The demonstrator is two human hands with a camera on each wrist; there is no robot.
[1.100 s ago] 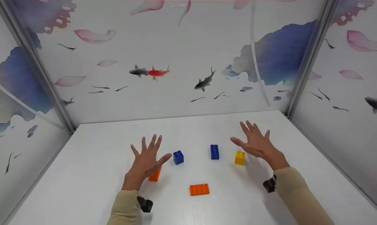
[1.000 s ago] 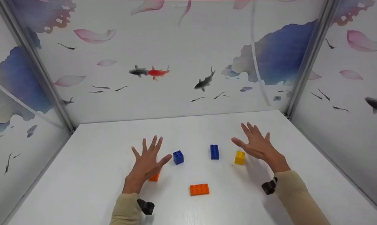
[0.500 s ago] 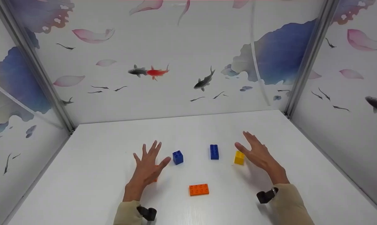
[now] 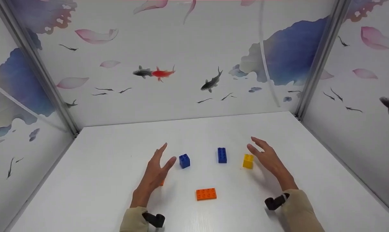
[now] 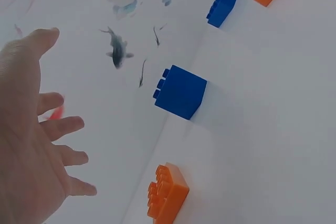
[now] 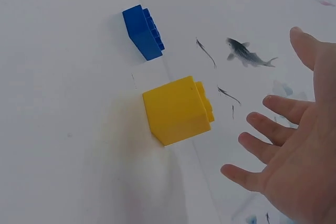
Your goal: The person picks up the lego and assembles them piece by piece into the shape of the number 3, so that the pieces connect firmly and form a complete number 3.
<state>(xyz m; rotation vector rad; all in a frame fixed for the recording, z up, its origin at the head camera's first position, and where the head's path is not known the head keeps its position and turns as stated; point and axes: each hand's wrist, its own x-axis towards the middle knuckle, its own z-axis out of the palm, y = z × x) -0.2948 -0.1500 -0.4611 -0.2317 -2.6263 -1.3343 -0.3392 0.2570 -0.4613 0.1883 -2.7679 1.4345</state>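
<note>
Above the table's left half, my left hand (image 4: 155, 172) hovers with fingers extended and thumb spread, holding nothing. It mostly hides an orange brick (image 4: 162, 183) in the head view; the left wrist view shows that orange brick (image 5: 167, 192) more fully. Just right of the thumb stands a blocky blue brick (image 4: 184, 161). My right hand (image 4: 269, 159), also holding nothing, is raised beside a yellow brick (image 4: 248, 161), apart from it in the right wrist view. A longer blue brick (image 4: 222, 155) lies between the hands. Nearer me is a flat orange brick (image 4: 206, 194).
The white table (image 4: 117, 141) is enclosed by white panels (image 4: 181, 103) printed with fish and petals. Metal posts (image 4: 320, 61) stand at the back corners. A small black device (image 4: 275, 203) is strapped at each wrist.
Both hands have come down and slightly back toward me, and turned so their palms face each other more. Their spread fingers have drawn closer together. The bricks stay in place.
</note>
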